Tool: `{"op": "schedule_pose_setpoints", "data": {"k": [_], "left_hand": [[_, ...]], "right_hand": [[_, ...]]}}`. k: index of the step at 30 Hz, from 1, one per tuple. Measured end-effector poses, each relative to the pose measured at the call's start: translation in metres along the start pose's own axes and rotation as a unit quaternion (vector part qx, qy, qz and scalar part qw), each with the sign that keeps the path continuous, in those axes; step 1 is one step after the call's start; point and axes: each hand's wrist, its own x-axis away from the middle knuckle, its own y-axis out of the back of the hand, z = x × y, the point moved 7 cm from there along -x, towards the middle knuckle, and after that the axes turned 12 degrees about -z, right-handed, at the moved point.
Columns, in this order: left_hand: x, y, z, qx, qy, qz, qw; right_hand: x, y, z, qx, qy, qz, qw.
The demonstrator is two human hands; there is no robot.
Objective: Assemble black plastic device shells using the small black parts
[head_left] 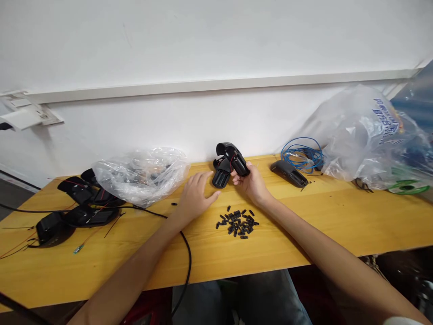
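Near the back of the wooden table, my right hand [249, 180] grips a black curved plastic housing [237, 160] with a thin red wire along it. A second black housing part [222, 175], ribbed inside, sits against it on the left; whether the two are joined I cannot tell. To the left of these parts my left hand [198, 194] hovers with fingers and thumb apart, holding nothing. A loose pile of small black plastic pieces [238, 222] lies between my forearms. One more small black piece [173, 204] rests left of my left hand.
More black housings with wires [84, 212] lie at the left beside a clear plastic bag [145, 174]. A black cable [187, 253] crosses the table under my left arm. At the right are another housing [289, 173], coiled blue wire [302, 154], a large plastic bag [365, 135] and a green spool [407, 186].
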Motion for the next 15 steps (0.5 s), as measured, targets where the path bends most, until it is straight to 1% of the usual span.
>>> {"op": "schedule_pose_setpoints", "data": {"k": [1, 3, 5, 7, 9, 11, 13, 15], "left_hand": [[0.000, -0.005, -0.004, -0.039, -0.047, 0.022, 0.998], [0.000, -0.014, -0.007, -0.101, -0.098, 0.051, 0.989], [-0.003, -0.022, -0.008, -0.139, -0.122, 0.057, 0.981], [-0.007, -0.025, -0.006, -0.138, -0.121, 0.045, 0.982], [-0.012, -0.021, 0.000, -0.106, -0.079, 0.014, 0.991], [-0.015, -0.011, 0.012, -0.062, 0.000, -0.024, 0.998], [-0.016, -0.001, 0.023, -0.024, 0.082, -0.057, 0.995], [-0.014, 0.008, 0.029, 0.001, 0.128, -0.085, 0.988]], "right_hand": [[0.002, -0.002, -0.001, -0.012, -0.009, 0.006, 1.000], [0.005, -0.005, -0.001, -0.040, -0.032, 0.014, 0.999], [0.008, -0.008, -0.001, -0.067, -0.052, 0.019, 0.996], [0.009, -0.009, 0.000, -0.081, -0.060, 0.023, 0.995], [0.010, -0.008, 0.002, -0.081, -0.055, 0.023, 0.995], [0.009, -0.006, 0.003, -0.071, -0.044, 0.014, 0.996], [0.008, -0.003, 0.003, -0.058, -0.033, -0.006, 0.998], [0.006, 0.002, 0.004, -0.054, -0.018, -0.035, 0.998]]}}
